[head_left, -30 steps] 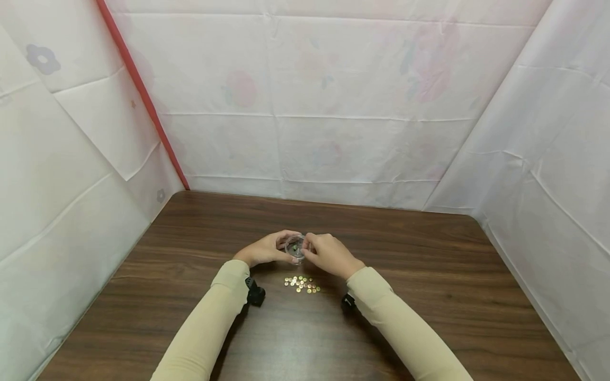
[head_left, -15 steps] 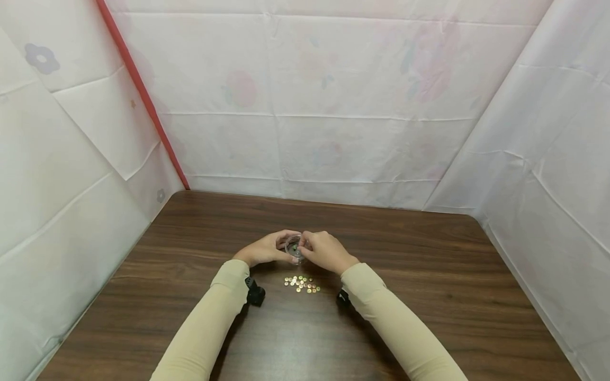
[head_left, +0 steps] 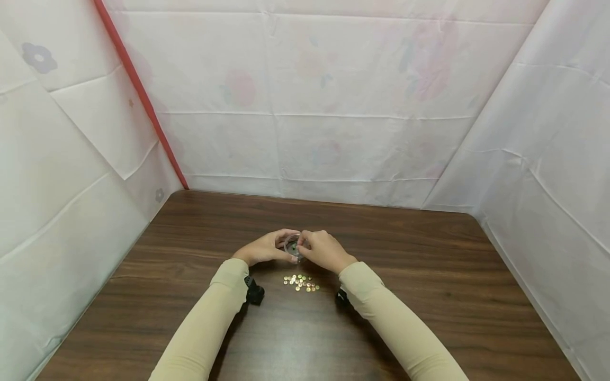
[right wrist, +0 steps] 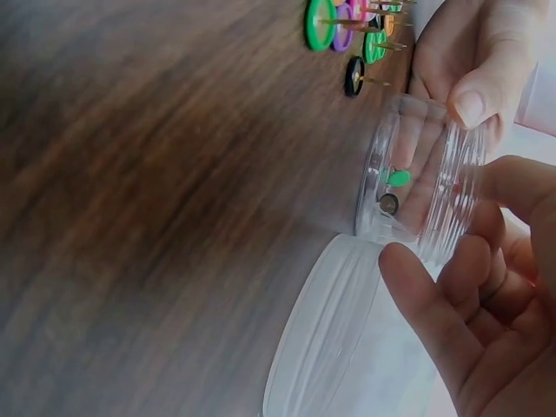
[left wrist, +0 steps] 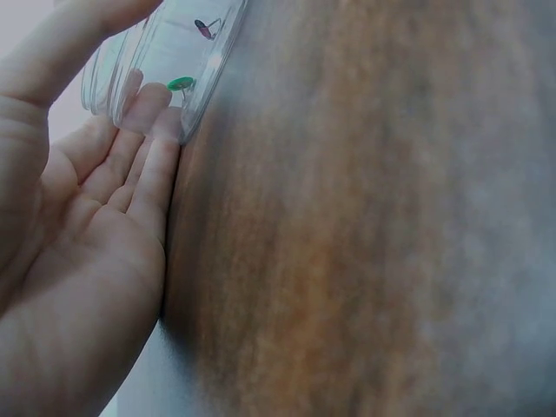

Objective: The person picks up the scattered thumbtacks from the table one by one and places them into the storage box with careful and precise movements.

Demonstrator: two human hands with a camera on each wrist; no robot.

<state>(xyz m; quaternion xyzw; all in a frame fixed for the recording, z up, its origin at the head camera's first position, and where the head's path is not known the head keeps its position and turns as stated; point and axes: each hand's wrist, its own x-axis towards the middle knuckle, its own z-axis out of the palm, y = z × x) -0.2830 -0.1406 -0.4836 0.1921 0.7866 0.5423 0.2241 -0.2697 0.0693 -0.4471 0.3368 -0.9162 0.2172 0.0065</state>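
Observation:
A clear round plastic jar [head_left: 296, 247] stands on the table. My left hand [head_left: 268, 247] grips it from the left, with fingers behind it and the thumb at its near side. Inside lie a green thumbtack [right wrist: 398, 178] and a dark-headed thumbtack [right wrist: 388, 205]. My right hand [head_left: 326, 251] reaches over the jar's rim from the right, its thumb and index tips close together at the mouth. What lies between those tips is hidden. Nearer the person, several colourful flat-headed thumbtacks [head_left: 301, 283] are spread out; the right wrist view shows their pins pointing up.
A whitish translucent round lid [right wrist: 321, 334] lies beside the jar, under the right hand. The wooden table [head_left: 410, 238] carries everything. White cloth walls [head_left: 305, 148] rise along its back and sides, and a red strip [head_left: 143, 98] runs down the left corner.
The right hand has moved slightly left, its fingertips further over the jar's mouth. The left hand and jar keep their place, and the tacks on the table lie as before.

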